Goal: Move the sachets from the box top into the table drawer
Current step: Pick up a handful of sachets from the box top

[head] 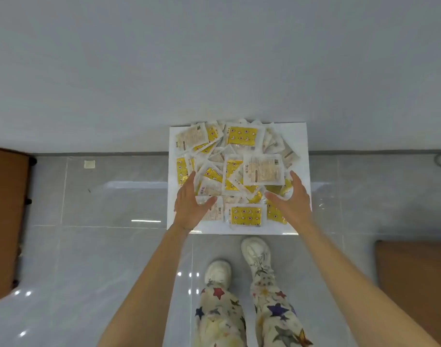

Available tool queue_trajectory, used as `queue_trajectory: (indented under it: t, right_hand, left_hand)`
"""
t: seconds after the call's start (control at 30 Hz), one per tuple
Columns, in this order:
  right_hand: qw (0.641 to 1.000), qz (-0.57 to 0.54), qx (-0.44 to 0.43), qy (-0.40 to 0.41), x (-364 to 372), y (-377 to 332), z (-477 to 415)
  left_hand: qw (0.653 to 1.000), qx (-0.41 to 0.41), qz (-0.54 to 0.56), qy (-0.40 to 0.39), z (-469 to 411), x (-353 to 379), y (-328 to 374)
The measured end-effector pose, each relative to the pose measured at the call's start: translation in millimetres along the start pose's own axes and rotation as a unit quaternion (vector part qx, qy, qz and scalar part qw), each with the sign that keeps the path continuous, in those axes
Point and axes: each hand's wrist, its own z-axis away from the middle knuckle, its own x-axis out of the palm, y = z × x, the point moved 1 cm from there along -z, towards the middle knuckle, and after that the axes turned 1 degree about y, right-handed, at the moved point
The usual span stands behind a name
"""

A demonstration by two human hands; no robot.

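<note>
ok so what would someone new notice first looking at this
The heap of yellow and white sachets covering the white box top, mid-frame on the grey tiled floor by the wall. Then the left hand and right hand, both open, held over the heap's near sides. Below, star-patterned trousers catch the eye.

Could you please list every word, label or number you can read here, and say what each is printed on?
No text here is readable.
On the yellow sachet fronts: edge print, too blurred to read.
On the pale sachet back lying on top: a text block and dark marks, too small to read.
On the box top: no print visible.
</note>
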Motion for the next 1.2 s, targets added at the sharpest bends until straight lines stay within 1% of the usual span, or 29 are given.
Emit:
queue_trajectory:
  t: [0.13, 0.17, 0.27, 0.43, 0.5, 0.57, 0.6, 0.67, 0.77, 0.83, 0.93, 1.0, 1.03, 1.13, 1.2]
  right_hand:
    - [0.994, -0.096, 0.033, -0.035, 21, 8, -27]
    - [0.994, -0.100, 0.038, -0.034, 28, 12, -35]
    - [0.996, -0.070, 0.050, 0.000, 37, 5, -41]
    - [0.996, -0.035, 0.076, 0.044, 45, 3, -55]
    - [0.995, 0.018, 0.062, 0.076, 47, 2, -58]
    - [0.993, 0.045, 0.018, 0.109, 51, 3, -56]
    - [0.993, 0.040, -0.007, 0.114, 53, 3, -55]
    - [0.995, -0.006, -0.029, 0.095, 61, 7, -53]
    - [0.995, -0.082, -0.023, 0.058, 71, 8, -47]
    - [0.991, -0.120, -0.010, 0.063, 76, 8, -46]
    - [0.989, -0.125, 0.007, 0.077, 80, 4, -47]
    - [0.988, -0.120, 0.013, 0.092, 80, 1, -47]
    - [0.987, -0.127, 0.014, 0.096, 80, 0, -48]
    - [0.981, -0.178, 0.035, 0.067, 76, -7, -50]
    - [0.982, -0.176, 0.034, 0.054, 76, -12, -53]
  left_hand:
    - [0.999, -0.024, -0.026, 0.024, -13, 15, -9]
    - [0.998, -0.031, -0.035, 0.028, -15, 20, -11]
    - [0.997, -0.041, -0.064, 0.035, -18, 29, -19]
    - [0.993, -0.032, -0.109, 0.015, -13, 36, -33]
    - [0.990, -0.032, -0.133, 0.029, -9, 38, -38]
    - [0.990, -0.043, -0.127, 0.050, -5, 40, -41]
    - [0.990, -0.056, -0.114, 0.053, -4, 42, -42]
    - [0.991, -0.089, -0.085, 0.057, -3, 44, -42]
    - [0.988, -0.121, -0.075, 0.060, -5, 45, -44]
    - [0.986, -0.123, -0.095, 0.057, -7, 44, -46]
    - [0.985, -0.116, -0.107, 0.068, -8, 42, -47]
    - [0.987, -0.111, -0.089, 0.070, -6, 41, -47]
    - [0.990, -0.112, -0.060, 0.067, -6, 41, -47]
    - [0.988, -0.128, 0.052, 0.069, -1, 36, -42]
    - [0.984, -0.127, 0.085, 0.090, 4, 31, -38]
